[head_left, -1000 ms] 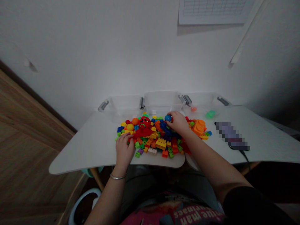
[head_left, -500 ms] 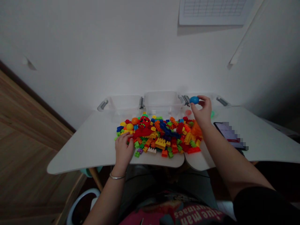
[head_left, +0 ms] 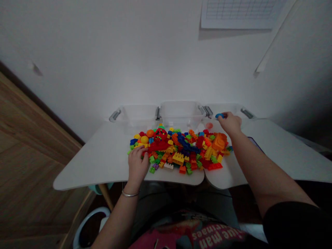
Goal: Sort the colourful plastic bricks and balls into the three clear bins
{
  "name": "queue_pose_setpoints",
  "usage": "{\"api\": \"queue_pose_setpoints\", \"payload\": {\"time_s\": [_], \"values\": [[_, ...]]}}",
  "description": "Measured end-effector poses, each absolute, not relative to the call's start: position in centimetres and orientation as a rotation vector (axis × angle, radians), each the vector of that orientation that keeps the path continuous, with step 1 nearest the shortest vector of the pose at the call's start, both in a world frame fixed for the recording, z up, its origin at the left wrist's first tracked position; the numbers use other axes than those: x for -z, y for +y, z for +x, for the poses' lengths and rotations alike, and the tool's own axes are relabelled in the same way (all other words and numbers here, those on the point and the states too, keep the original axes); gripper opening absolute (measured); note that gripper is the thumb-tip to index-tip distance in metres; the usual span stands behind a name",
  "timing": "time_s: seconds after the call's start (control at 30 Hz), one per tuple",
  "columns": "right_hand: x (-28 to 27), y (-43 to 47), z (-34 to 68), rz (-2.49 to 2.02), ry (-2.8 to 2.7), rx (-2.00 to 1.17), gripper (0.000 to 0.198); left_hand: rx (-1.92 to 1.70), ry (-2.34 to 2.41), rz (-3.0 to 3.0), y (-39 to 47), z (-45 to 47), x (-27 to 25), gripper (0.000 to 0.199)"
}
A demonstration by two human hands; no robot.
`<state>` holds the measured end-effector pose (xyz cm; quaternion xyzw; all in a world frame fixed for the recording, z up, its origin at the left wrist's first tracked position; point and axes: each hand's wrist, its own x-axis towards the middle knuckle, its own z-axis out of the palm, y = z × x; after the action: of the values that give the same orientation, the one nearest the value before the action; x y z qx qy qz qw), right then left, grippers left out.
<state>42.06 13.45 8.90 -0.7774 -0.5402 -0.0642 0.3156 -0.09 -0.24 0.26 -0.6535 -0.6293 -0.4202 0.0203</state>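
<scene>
We note the right hand (head_left: 231, 121) pinching the blue ball (head_left: 219, 115) at the right-hand clear bin (head_left: 228, 107), a fingertip grip likely suiting its roundness, while the left hand (head_left: 138, 162), fingers loosely curved, thumb apart, rests against the brick pile (head_left: 178, 158), perhaps for steadiness

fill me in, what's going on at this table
Someone has a rounded blue toy in the grip of their right hand, at the rightmost clear bin of three by the wall. Their left hand lies at the left side of a heap of bright toy pieces on the white table.
</scene>
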Motion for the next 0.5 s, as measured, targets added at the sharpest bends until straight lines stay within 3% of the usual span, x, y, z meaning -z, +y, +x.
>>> {"api": "queue_pose_setpoints", "payload": {"time_s": [0.5], "values": [[-9.08, 13.23, 42.27, -2.200, -1.674, 0.299, 0.048, 1.304, -1.952, -2.022, -0.27, 0.01, -0.44, 0.029]]}}
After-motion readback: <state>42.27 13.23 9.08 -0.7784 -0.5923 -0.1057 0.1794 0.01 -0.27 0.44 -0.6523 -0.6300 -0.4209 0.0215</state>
